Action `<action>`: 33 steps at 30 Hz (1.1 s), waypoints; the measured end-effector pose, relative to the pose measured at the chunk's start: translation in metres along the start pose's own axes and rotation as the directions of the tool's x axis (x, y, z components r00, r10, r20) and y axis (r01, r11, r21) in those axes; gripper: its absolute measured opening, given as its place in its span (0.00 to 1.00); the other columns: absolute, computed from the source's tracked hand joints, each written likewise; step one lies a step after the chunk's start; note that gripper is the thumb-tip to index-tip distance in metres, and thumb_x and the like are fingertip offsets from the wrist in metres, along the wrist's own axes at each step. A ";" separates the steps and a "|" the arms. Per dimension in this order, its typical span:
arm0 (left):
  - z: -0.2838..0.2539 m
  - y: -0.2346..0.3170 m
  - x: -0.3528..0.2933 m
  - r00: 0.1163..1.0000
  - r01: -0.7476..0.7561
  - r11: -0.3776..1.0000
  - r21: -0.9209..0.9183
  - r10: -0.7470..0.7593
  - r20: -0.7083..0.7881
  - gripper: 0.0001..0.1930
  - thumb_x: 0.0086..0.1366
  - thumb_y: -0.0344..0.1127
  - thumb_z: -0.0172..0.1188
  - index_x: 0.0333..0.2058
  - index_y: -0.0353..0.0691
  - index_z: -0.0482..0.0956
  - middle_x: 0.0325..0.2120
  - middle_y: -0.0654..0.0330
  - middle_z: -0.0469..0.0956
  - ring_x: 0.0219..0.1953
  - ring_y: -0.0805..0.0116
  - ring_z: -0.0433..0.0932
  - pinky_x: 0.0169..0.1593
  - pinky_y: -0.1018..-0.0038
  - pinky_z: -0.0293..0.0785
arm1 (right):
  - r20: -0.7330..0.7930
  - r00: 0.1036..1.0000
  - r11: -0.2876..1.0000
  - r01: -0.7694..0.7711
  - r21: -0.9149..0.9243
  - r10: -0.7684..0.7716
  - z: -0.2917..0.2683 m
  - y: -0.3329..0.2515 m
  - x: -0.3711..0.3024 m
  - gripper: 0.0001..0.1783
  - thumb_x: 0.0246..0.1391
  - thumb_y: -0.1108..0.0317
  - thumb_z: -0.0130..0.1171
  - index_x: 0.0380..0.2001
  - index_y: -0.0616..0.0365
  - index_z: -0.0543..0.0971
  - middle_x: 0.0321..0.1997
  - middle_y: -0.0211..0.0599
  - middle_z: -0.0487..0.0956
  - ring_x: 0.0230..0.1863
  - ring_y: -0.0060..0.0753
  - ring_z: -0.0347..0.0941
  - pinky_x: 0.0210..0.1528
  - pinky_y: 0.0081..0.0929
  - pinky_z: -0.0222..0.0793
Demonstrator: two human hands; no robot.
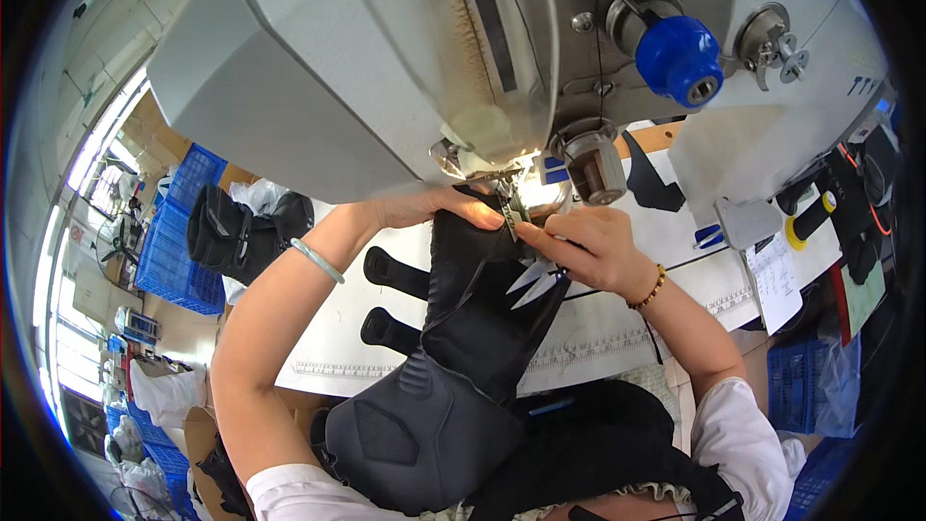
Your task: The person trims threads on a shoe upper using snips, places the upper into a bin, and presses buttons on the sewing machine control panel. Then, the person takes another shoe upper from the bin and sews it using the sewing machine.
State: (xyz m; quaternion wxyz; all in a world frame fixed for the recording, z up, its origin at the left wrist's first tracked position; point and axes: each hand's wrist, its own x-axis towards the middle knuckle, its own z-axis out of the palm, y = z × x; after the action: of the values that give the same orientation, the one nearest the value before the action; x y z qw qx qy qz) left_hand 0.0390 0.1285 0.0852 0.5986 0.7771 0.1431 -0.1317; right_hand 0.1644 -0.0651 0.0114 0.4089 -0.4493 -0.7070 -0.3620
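Note:
A black leather-like sewn piece (487, 328) with two rounded straps (394, 272) runs from my lap up to the needle area (506, 198) of a sewing machine. My left hand (434, 205) grips its upper left edge, thumb on top close to the presser foot; the other fingers are mostly hidden. From the right, my right hand (590, 243) reaches in with its index fingertip beside the presser foot. Small thread snips (536, 284) are tucked in that hand, their blades sticking out below the curled fingers, over the black piece.
The grey machine head (338, 48), with its blue knob (680, 60), hangs over my hands. On the white table lie a ruler strip (627, 341), a black cut piece (653, 178) and a paper sheet (775, 280). Blue crates (180, 251) stand left, holding black items.

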 end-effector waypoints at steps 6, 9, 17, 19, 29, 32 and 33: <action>0.004 -0.003 0.000 0.997 0.024 1.000 -0.010 -0.024 -0.072 0.21 0.51 0.28 0.63 0.46 0.33 0.73 0.39 0.60 0.76 0.42 0.74 0.73 0.50 0.78 0.66 | -0.011 0.997 0.994 -0.075 0.079 0.076 0.000 -0.001 0.000 0.20 0.33 0.74 0.61 0.38 0.55 0.79 0.30 0.24 0.69 0.22 0.19 0.67 0.20 0.17 0.64; 0.007 -0.001 -0.003 0.996 -0.080 0.995 -0.054 0.077 -0.046 0.21 0.50 0.27 0.64 0.45 0.33 0.75 0.39 0.60 0.77 0.41 0.74 0.73 0.48 0.78 0.68 | -0.015 0.997 0.994 -0.075 0.081 0.077 0.001 0.000 -0.002 0.23 0.29 0.74 0.60 0.38 0.55 0.79 0.30 0.25 0.69 0.22 0.20 0.67 0.20 0.18 0.64; 0.005 0.003 -0.003 0.985 -0.133 0.990 0.054 0.138 -0.108 0.18 0.49 0.28 0.66 0.42 0.35 0.78 0.38 0.59 0.77 0.40 0.74 0.74 0.46 0.79 0.69 | -0.012 0.991 0.983 -0.130 0.128 0.132 0.006 -0.001 -0.004 0.25 0.27 0.75 0.59 0.38 0.55 0.78 0.31 0.26 0.70 0.23 0.24 0.68 0.21 0.21 0.64; 0.003 0.004 -0.003 0.984 -0.128 0.981 0.147 0.144 -0.104 0.17 0.53 0.32 0.63 0.42 0.34 0.77 0.40 0.60 0.77 0.42 0.71 0.74 0.47 0.75 0.69 | 0.016 0.988 0.979 -0.157 0.129 0.156 0.005 -0.002 -0.003 0.26 0.25 0.76 0.59 0.39 0.55 0.78 0.32 0.26 0.71 0.24 0.25 0.68 0.22 0.22 0.65; -0.005 0.014 -0.005 0.954 0.085 0.803 0.590 0.105 -0.280 0.26 0.45 0.47 0.69 0.41 0.39 0.78 0.36 0.61 0.78 0.39 0.68 0.73 0.46 0.74 0.68 | 0.040 0.975 0.964 -0.222 0.145 0.219 0.004 -0.009 -0.001 0.27 0.22 0.77 0.57 0.37 0.57 0.78 0.35 0.30 0.74 0.26 0.29 0.70 0.23 0.23 0.67; -0.002 0.019 -0.007 0.951 0.170 0.791 0.588 0.024 -0.308 0.22 0.48 0.48 0.66 0.39 0.42 0.79 0.34 0.62 0.79 0.36 0.67 0.75 0.42 0.72 0.69 | 0.037 0.970 0.961 -0.241 0.137 0.239 0.004 -0.012 0.000 0.27 0.22 0.78 0.57 0.37 0.57 0.78 0.35 0.29 0.74 0.26 0.28 0.71 0.23 0.23 0.67; -0.002 0.021 -0.008 0.948 0.201 0.784 0.587 -0.003 -0.319 0.20 0.49 0.49 0.65 0.38 0.43 0.80 0.33 0.62 0.80 0.35 0.67 0.75 0.41 0.72 0.69 | 0.051 0.964 0.951 -0.266 0.155 0.261 0.004 -0.012 0.000 0.27 0.22 0.78 0.57 0.37 0.57 0.78 0.34 0.29 0.74 0.26 0.28 0.70 0.23 0.23 0.67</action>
State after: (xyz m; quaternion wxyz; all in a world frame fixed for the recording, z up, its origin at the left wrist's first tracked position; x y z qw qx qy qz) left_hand 0.0394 0.1244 0.1075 0.2774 0.9304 0.2244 -0.0836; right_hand 0.1521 -0.0655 0.0079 0.4776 -0.5108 -0.6736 -0.2393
